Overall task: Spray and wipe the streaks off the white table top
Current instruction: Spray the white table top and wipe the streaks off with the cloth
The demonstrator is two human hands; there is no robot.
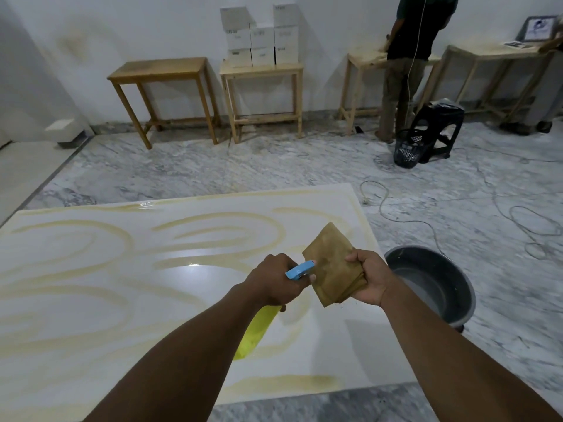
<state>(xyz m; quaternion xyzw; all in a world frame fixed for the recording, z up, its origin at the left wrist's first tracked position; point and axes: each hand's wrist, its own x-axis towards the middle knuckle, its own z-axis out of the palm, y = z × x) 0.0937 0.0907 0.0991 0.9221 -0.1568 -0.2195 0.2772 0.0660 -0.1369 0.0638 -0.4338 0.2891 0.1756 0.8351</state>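
The white table top (100, 303) lies low in front of me, covered in curved yellowish-brown streaks (91, 236). My left hand (272, 283) grips a spray bottle (256, 332) with a yellow body and a blue nozzle (300, 270), and the nozzle points right at the cloth. My right hand (367, 278) holds up a folded brown cloth (330, 269) just above the table's right part. Both hands hover over the surface, and the cloth does not touch it.
A grey bucket (438, 278) with water stands on the marble floor just right of the table top. Cables (518, 220) trail across the floor at right. Wooden tables (164, 71), stacked white boxes (262, 35), a black stool and basket (426, 132) and a standing person (408, 56) line the far wall.
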